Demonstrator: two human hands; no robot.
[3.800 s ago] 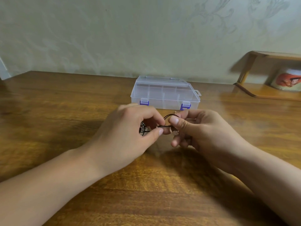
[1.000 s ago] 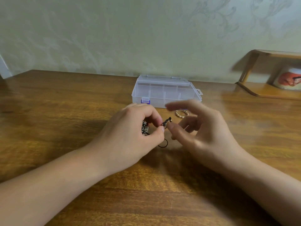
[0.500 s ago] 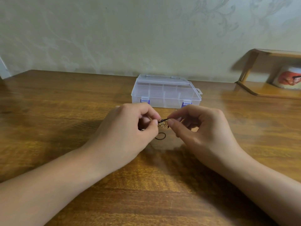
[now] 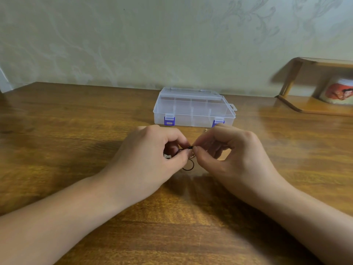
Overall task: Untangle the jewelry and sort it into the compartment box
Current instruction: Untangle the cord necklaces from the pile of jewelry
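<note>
A tangle of jewelry on a thin black cord (image 4: 188,165) hangs between my hands just above the wooden table (image 4: 76,131). My left hand (image 4: 150,159) pinches the cord between thumb and forefinger, and a small silvery piece (image 4: 166,156) shows under its fingers. My right hand (image 4: 227,155) pinches the same cord right beside it, fingertips nearly touching. A loop of the cord dangles below. The clear compartment box (image 4: 193,109) with purple latches stands shut just behind my hands. A small gold piece (image 4: 206,130) peeks out behind my right hand.
A wooden stand (image 4: 313,106) sits at the back right with a painted round container (image 4: 339,91) under its top. A pale patterned wall runs along the table's far edge.
My right hand, open and apart a second ago, has closed in and pinched the cord next to my left hand. The gold ring lying by the box is now mostly hidden behind it.
</note>
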